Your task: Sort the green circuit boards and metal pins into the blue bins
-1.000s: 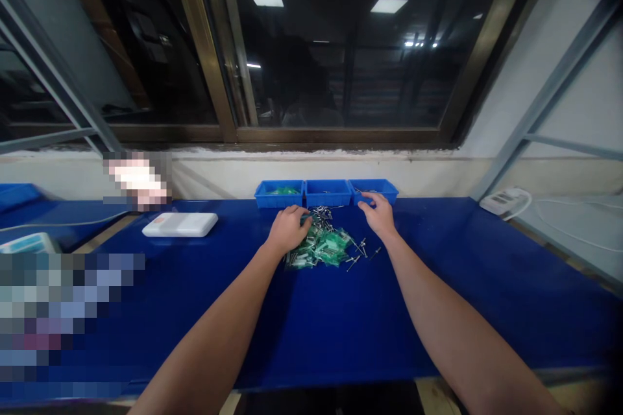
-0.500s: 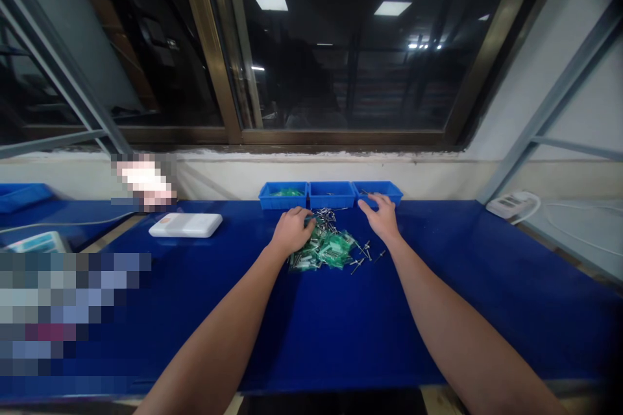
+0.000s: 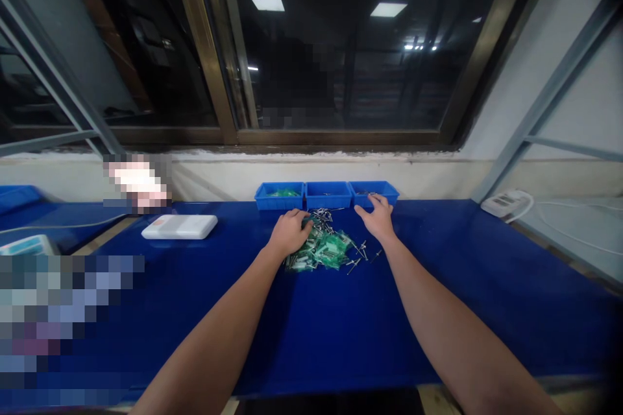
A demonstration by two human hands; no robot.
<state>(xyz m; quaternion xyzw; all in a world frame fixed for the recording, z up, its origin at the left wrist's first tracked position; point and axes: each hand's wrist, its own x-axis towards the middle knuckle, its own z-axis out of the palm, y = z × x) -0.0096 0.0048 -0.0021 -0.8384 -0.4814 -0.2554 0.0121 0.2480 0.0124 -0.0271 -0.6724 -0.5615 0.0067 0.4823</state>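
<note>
A pile of metal pop rivets (image 3: 321,219) and small clear-green plastic packets (image 3: 331,250) lies on the blue tabletop. My left hand (image 3: 291,233) rests against the pile's left side, thumb and fingers apart and curved around some of it; what lies under the palm is hidden. Beyond the pile's right side, my right hand (image 3: 378,218) reaches to the front wall of the right blue bin (image 3: 392,198), its thumb and fingers spread, with nothing visible between them. Several loose rivets (image 3: 361,253) are scattered between the pile and my right forearm.
Beside the right bin stand a middle blue bin (image 3: 327,200) and a left blue bin (image 3: 278,202) with green packets inside. A white box-shaped device (image 3: 180,227) lies to the left. A white power strip (image 3: 506,203) with a cable sits at the right, by a metal frame post.
The whole view has shifted slightly, so everything sits a little further left. Both hands keep nearly the same place and pose beside the pile and the right bin.
</note>
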